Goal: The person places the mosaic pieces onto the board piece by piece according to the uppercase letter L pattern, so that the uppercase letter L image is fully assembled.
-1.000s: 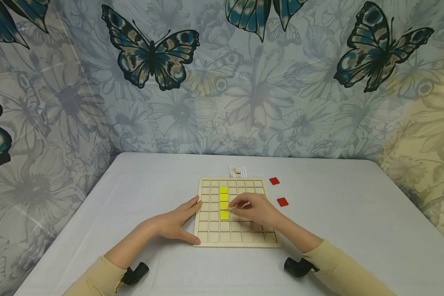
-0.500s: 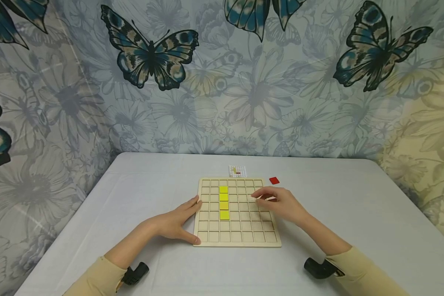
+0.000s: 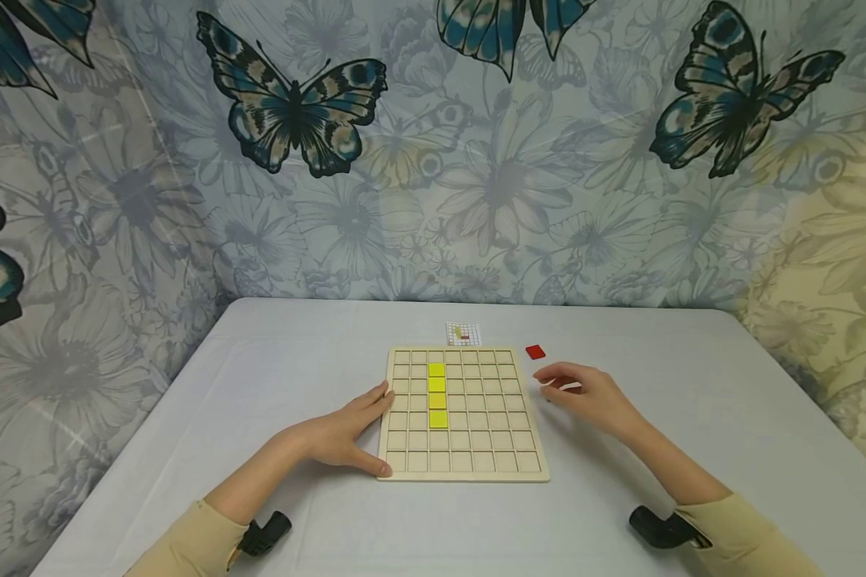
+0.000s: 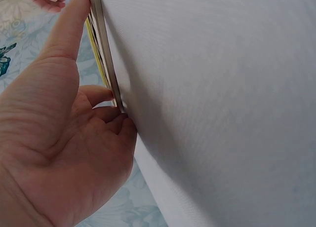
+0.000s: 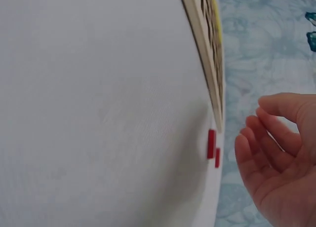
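A pale wooden grid board point(image 3: 483, 441) lies on the table, with several yellow tiles point(image 3: 437, 401) in one column of its cells. My left hand point(image 3: 339, 433) rests at the board's left edge, thumb and fingers spread along it; the left wrist view shows the fingertips point(image 4: 101, 94) against the side. Just right of the board, my right hand point(image 3: 588, 397) hovers above the table with bent fingers and nothing between them. One red tile point(image 3: 536, 352) lies beyond it. The right wrist view also shows a nearer red tile point(image 5: 212, 144), which the right hand hides in the head view.
A small printed grid card point(image 3: 463, 334) lies behind the board. The white table point(image 3: 317, 344) ends at a wall hung with butterfly-and-flower cloth point(image 3: 498, 184). A dark wrist camera point(image 3: 664, 529) juts out under the right sleeve, another wrist camera point(image 3: 265, 533) under the left.
My right hand has moved from beside the yellow tiles, rightward across the board, to the table at its right, covering the nearer red tile in the head view. The left hand stays put.
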The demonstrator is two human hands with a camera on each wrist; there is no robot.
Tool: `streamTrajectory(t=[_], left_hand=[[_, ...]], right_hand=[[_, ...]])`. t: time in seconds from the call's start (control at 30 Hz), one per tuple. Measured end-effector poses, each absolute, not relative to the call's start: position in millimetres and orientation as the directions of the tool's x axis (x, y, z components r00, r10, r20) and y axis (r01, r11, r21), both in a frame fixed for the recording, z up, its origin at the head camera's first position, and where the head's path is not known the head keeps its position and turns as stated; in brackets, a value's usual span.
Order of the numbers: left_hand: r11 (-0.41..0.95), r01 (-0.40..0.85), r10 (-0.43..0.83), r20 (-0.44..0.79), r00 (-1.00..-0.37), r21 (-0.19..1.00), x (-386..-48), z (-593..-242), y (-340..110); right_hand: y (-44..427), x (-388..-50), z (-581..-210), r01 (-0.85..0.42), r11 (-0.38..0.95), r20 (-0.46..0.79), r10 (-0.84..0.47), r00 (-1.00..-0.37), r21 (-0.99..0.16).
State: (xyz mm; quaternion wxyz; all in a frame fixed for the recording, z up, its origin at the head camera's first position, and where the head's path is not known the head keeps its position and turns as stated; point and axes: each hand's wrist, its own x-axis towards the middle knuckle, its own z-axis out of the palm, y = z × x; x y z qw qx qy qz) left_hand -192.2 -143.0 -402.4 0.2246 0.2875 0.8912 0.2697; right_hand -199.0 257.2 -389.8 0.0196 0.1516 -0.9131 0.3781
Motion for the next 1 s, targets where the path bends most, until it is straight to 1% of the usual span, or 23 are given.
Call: streamTrajectory(t=[0.43,0.67,1.0], left_hand=[[0.688,0.393,0.636,-0.246,-0.731,0.611,-192,-402,-143],[0.687,0.388,0.634,-0.245,-0.734,0.615,-191,-401,-143],[0.686,0.392,0.636,-0.242,-0.733,0.613,-191,-401,-143]], right_hand=[[275,-209,-398,-0.279,0.711,0.121,-0.266,-0.956,-0.646],[276,-210,-398,-0.282,0.711,0.1,-0.287,-0.953,-0.644],[275,-212,-399,-0.278,0.741,0.08,-0.292,-0.953,-0.611]])
